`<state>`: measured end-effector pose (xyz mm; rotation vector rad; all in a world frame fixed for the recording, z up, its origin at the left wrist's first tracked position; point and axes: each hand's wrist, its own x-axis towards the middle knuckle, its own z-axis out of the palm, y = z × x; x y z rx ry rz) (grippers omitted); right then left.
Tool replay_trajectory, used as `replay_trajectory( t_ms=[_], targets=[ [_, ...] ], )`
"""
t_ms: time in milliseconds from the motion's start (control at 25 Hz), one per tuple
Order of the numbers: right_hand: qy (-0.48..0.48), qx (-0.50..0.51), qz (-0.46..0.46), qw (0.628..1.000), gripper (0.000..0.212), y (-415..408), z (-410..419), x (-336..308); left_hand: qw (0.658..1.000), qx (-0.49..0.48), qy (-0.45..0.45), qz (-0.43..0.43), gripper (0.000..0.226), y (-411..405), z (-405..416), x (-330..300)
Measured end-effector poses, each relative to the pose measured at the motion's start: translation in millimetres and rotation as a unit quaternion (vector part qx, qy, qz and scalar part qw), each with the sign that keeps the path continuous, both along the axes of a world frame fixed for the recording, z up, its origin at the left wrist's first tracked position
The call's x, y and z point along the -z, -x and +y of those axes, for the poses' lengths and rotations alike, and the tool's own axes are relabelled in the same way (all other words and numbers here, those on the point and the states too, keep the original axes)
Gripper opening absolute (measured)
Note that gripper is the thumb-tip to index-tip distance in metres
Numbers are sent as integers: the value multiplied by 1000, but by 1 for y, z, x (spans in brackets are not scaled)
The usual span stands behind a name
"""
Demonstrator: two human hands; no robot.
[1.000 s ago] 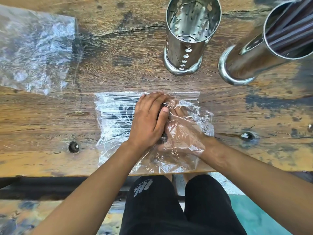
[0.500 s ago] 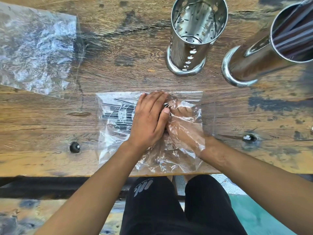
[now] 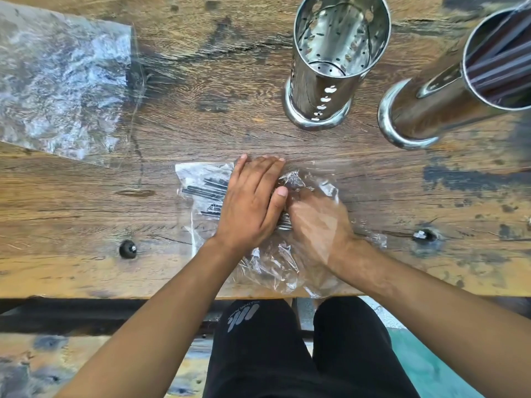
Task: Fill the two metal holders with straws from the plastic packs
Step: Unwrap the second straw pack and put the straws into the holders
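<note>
**Straws bunched for removal from second pack**

A person's left hand [image 3: 250,202] presses flat, fingers together, on the clear plastic pack [image 3: 201,179] lying at the near edge of the wooden worktop [image 3: 201,110]. The right hand [image 3: 316,225] is inside the pack; whether its grip has closed on the straws cannot be told through the film. Since a second ago the black straws [image 3: 207,193] have slid toward the pack's mouth and the plastic has crumpled shorter, suggesting the bundle is about to come out. The perforated holder [image 3: 324,90] stands empty just beyond; the second holder [image 3: 431,110], to its right, already carries dark straws. An empty pack [image 3: 57,81] lies far left.
</note>
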<state>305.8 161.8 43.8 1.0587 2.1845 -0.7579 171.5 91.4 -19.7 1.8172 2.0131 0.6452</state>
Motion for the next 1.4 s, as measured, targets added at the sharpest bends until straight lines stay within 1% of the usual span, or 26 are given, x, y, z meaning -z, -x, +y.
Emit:
replay_trajectory(
  t_ms=[40,80,160,240,280,440,520,600,680,720,840,880,920,960,1040,1120,1200,1280,1400],
  targets=[
    [-41,-8,11,999,12,-2,-2,9,1000,2,1,7,61,1,-1,1],
    [-58,-9,12,998,9,-2,-5,8,1000,0,2,14,61,2,-3,2],
    [-48,-10,9,999,16,-10,-5,13,1000,-12,3,25,60,4,-5,3],
    [-76,-6,17,997,19,-19,2,15,999,-17,6,31,57,5,-5,4],
    [-74,-7,24,997,22,-22,7,11,999,-12,3,33,56,5,-5,4],
    [48,15,15,999,39,-30,23,5,998,26,-20,46,57,2,-5,8],
    [65,5,4,998,44,-36,30,4,997,39,-27,56,59,2,-6,11],
    [95,23,-1,995,41,-44,34,8,996,50,-21,73,62,4,-9,13],
    [128,47,-3,991,30,-53,37,15,994,63,-3,94,65,5,-11,14],
    [143,56,0,988,29,-57,39,18,992,70,7,103,66,6,-11,15],
    [197,62,0,978,40,-65,44,14,988,95,31,114,66,9,-12,16],
    [213,65,-11,975,34,-65,42,9,987,104,35,119,66,10,-14,14],
    [205,51,-29,977,24,-64,38,3,985,113,40,123,67,12,-16,12],
    [177,21,-45,983,18,-64,33,-3,983,123,51,128,70,14,-18,10],
    [83,-40,-62,994,21,-62,18,-16,978,129,85,140,74,17,-22,4],
    [11,-25,-37,999,17,-66,0,-17,974,114,126,148,76,18,-27,0],
    [-12,12,-19,1000,14,-72,-12,-8,969,101,172,149,79,19,-33,-4],
    [-1,28,-25,999,12,-78,-14,-4,963,91,205,148,81,17,-38,-9],
    [-2,23,-10,1000,24,-81,-9,-15,958,67,239,142,81,14,-45,-19]
  ],
)
